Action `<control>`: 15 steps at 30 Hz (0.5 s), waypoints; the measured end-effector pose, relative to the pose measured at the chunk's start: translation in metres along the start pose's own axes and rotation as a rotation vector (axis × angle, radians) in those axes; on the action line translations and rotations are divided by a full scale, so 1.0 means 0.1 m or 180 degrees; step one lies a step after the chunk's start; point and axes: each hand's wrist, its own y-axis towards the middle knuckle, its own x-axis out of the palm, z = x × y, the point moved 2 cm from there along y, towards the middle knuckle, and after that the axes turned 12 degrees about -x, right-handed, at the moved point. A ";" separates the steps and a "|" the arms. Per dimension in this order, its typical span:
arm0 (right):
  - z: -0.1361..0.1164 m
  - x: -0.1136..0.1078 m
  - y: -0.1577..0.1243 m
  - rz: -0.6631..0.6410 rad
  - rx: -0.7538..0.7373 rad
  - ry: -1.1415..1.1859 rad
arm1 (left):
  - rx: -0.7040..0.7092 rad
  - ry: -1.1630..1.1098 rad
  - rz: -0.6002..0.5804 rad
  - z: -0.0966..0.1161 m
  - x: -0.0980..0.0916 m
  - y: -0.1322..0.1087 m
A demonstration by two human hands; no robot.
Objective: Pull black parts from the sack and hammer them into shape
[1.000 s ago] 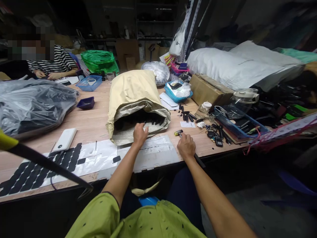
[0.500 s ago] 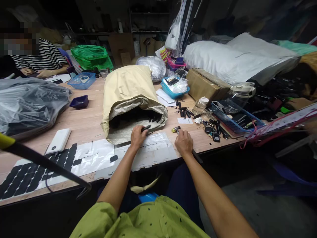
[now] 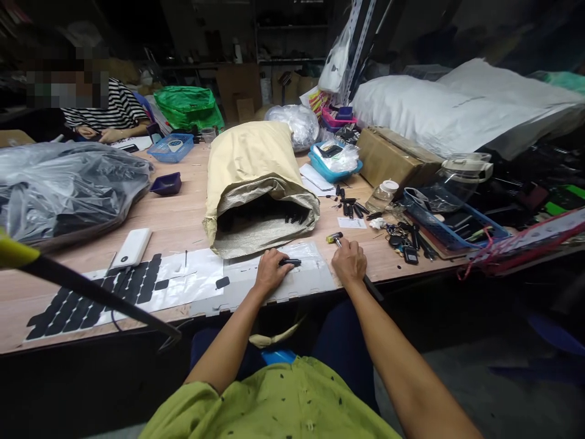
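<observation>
My left hand [image 3: 269, 272] is closed round a small, long black piece [image 3: 292, 262], holding it down at the grey-white board [image 3: 249, 291] along the table's front edge. Just behind it, the beige woven sack [image 3: 249, 149] lies with its mouth toward me and dark pieces inside. In my right hand [image 3: 350, 263] is a hammer [image 3: 334, 238]; its yellow-ended head points forward and left, and the dark handle sticks out behind my fist. Left of the board, black rounded stickers [image 3: 103, 299] sit on a white sheet [image 3: 205, 277], partly covered by a white power bank [image 3: 132, 247].
Right of the sack lie loose black pieces [image 3: 350, 207], a jar [image 3: 382, 195], key fobs [image 3: 410, 255] and a blue basket [image 3: 457, 238]. A yellow-and-black bar [image 3: 100, 299] crosses the left foreground. Across the table sits a person in a striped sleeve [image 3: 125, 110].
My left hand has drawn back from the sack's mouth to the board with the black piece. My right hand keeps the hammer in nearly the same spot. The view has turned slightly left.
</observation>
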 end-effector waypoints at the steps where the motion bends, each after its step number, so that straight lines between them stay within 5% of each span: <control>1: 0.02 0.00 0.01 -0.0040 0.0020 0.0052 | -0.0009 -0.0013 -0.0019 0.00 0.00 0.00; 7: -0.01 -0.12 -0.07 -0.0099 0.0007 0.0839 | -0.0016 -0.0062 -0.0086 0.04 -0.01 -0.01; 15: -0.44 -0.27 -0.53 0.0164 -0.0791 0.2002 | 0.0061 -0.0097 -0.0105 0.03 0.02 0.01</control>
